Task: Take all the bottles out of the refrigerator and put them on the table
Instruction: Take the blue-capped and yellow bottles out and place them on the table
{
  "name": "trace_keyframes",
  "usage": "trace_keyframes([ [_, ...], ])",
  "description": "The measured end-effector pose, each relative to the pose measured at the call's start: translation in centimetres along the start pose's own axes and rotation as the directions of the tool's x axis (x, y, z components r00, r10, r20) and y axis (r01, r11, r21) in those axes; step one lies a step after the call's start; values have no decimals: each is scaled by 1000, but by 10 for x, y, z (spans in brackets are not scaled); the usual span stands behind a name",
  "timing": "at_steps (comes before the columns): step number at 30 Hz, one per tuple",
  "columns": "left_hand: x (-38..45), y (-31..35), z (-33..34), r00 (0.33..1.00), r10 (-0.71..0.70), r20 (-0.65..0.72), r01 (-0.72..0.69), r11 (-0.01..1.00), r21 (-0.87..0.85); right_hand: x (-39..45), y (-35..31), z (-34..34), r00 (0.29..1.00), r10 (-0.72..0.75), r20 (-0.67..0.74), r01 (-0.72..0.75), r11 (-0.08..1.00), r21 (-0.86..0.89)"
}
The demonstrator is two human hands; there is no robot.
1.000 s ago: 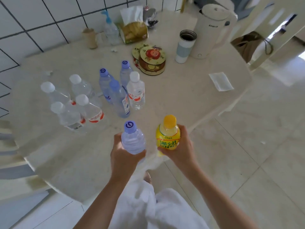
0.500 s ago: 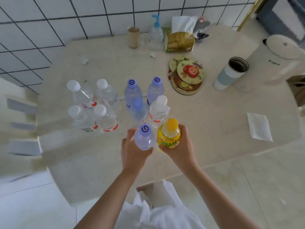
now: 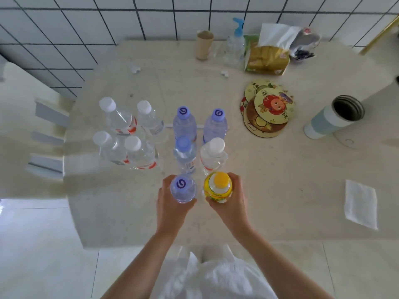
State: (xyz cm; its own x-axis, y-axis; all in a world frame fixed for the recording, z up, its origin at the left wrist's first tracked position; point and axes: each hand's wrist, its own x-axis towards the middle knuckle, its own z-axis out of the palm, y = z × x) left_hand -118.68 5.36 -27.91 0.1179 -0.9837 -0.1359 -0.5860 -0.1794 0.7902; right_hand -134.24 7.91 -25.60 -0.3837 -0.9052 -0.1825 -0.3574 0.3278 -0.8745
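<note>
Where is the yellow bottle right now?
In the head view the yellow bottle is in the right hand near the table's front edge, just in front of a white-capped water bottle, beside the purple-capped bottle in the left hand.

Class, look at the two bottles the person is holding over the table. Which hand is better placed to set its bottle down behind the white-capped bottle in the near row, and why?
Right. The right hand holds the yellow bottle directly in line with the white-capped bottle; the left hand holds its purple-capped bottle one column over.

Both hands [image 3: 172,201] grip bottles (purple-capped bottle [image 3: 183,189], yellow bottle [image 3: 218,189]) over the table [image 3: 280,190].
</note>
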Motion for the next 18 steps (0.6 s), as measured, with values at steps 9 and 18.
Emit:
trace_keyframes([
  [9,1,-8,7,1000,11,-9,-11,999,48,-3,4,3,999,-33,24,33,999,-5],
  [18,2,-9,-13,989,42,141,-31,997,-75,-6,9,3,1000,-8,30,9,999,-33],
])
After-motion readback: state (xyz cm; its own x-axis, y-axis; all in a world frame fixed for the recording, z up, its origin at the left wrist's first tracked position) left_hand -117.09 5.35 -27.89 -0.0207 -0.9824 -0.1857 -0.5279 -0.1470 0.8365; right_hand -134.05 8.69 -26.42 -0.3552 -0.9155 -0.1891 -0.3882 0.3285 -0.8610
